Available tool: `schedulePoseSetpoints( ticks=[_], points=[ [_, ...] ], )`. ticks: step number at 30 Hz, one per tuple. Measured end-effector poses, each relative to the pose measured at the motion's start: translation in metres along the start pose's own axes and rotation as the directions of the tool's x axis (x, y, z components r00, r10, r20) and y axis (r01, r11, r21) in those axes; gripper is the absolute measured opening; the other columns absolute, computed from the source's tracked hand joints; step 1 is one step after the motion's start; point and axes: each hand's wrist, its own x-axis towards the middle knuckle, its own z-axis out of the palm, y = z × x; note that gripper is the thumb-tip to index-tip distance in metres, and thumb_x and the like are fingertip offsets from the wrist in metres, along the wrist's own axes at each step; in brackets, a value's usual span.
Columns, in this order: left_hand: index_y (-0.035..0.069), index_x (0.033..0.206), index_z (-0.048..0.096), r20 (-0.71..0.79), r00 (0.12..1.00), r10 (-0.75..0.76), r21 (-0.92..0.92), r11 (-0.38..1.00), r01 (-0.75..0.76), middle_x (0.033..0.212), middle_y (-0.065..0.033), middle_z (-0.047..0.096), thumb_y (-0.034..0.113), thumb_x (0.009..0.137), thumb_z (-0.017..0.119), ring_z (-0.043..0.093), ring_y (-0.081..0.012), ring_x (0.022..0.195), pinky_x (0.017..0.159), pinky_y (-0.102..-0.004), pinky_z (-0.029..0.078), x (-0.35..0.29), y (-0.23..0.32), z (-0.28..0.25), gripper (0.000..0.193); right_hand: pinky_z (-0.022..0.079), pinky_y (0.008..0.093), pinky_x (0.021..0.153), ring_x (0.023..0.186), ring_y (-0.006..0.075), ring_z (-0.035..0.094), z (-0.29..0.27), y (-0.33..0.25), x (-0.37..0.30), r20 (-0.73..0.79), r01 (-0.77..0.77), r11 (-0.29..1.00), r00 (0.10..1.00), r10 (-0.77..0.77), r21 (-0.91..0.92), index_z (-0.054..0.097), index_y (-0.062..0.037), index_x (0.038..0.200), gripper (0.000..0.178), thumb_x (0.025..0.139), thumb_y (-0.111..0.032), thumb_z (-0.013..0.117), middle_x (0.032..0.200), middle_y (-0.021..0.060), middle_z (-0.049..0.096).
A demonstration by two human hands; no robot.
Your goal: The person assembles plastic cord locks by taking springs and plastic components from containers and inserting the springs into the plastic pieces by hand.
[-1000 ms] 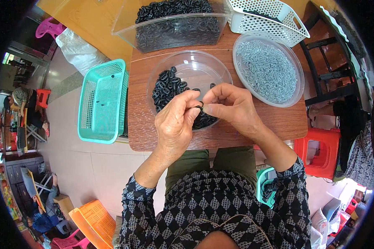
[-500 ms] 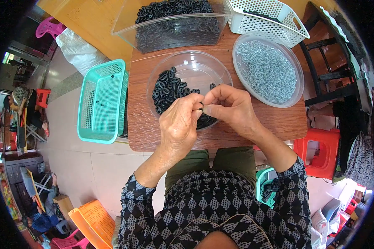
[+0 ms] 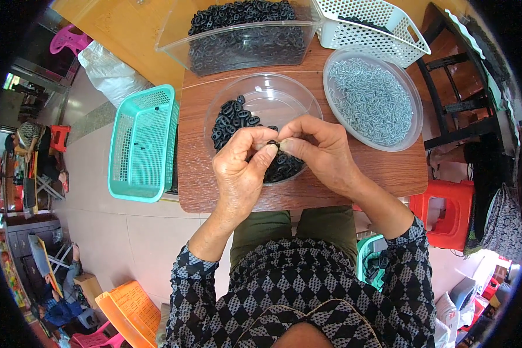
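My left hand (image 3: 238,171) pinches a small black plastic piece (image 3: 272,142) between thumb and forefinger. The fingertips of my right hand (image 3: 327,156) are closed and meet it from the other side; whatever they grip is hidden. Both hands are above the near part of a round clear tub (image 3: 312,101). Inside it, heaped mostly to the left and near side, are black oval pieces with holes (image 3: 229,119). To the right, a round translucent tray (image 3: 419,124) holds a mass of small silvery screw-like pins (image 3: 371,101).
Behind the tub stands a clear bin (image 3: 238,55) full of black pieces, beside a white perforated basket (image 3: 383,46). A turquoise basket (image 3: 115,174) is left of the wooden table (image 3: 214,197). A red stool (image 3: 446,214) stands at the right, an orange basket (image 3: 127,313) lower left.
My left hand has shifted slightly left and turned, its thumb now pressed up against the black piece. The right fingertips have moved a little left and stay close against it.
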Motion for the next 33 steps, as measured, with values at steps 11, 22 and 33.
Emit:
schedulePoseSetpoints(
  ticks=[11, 22, 33],
  points=[
    [0.001, 0.102, 0.061, -0.039, 0.999, -0.018, -0.027, 0.999, 0.017, 0.082, -0.0005, 0.060, -0.008, 0.080, 0.062, 0.054, -0.0053, 0.074, 0.065, -0.0204, 0.046, -0.002, 0.004, -0.001, 0.023, 0.047, 0.0244, 0.065, 0.074, 0.0076, 0.056, 0.007, 0.003, -0.004, -0.064, 0.036, 0.998, 0.997, -0.039, -0.055, 0.062, 0.0007, 0.090, 0.009, 0.084, -0.005, 0.062, 0.081, 0.0036, 0.063],
    [-0.001, 0.108, 0.052, 0.006, 0.994, -0.106, -0.155, 0.982, 0.106, 0.079, -0.0012, 0.059, -0.012, 0.079, 0.060, 0.055, -0.0052, 0.073, 0.067, -0.0195, 0.046, -0.003, 0.008, -0.001, 0.032, 0.044, 0.0233, 0.064, 0.073, 0.0070, 0.052, 0.009, 0.004, -0.004, 0.010, 0.014, 0.990, 1.000, -0.013, -0.141, 0.058, 0.0009, 0.088, 0.012, 0.087, -0.012, 0.059, 0.080, 0.0023, 0.059],
    [-0.003, 0.102, 0.054, -0.037, 0.994, -0.102, -0.158, 0.983, 0.095, 0.078, -0.0052, 0.063, -0.011, 0.078, 0.061, 0.058, -0.0084, 0.067, 0.060, -0.0213, 0.049, 0.015, 0.005, -0.009, 0.026, 0.046, 0.0242, 0.063, 0.071, 0.0083, 0.055, 0.001, 0.003, 0.024, 0.111, 0.033, 0.985, 0.994, -0.013, -0.171, 0.061, 0.0017, 0.086, 0.015, 0.089, -0.013, 0.058, 0.075, 0.0025, 0.060]
  ],
)
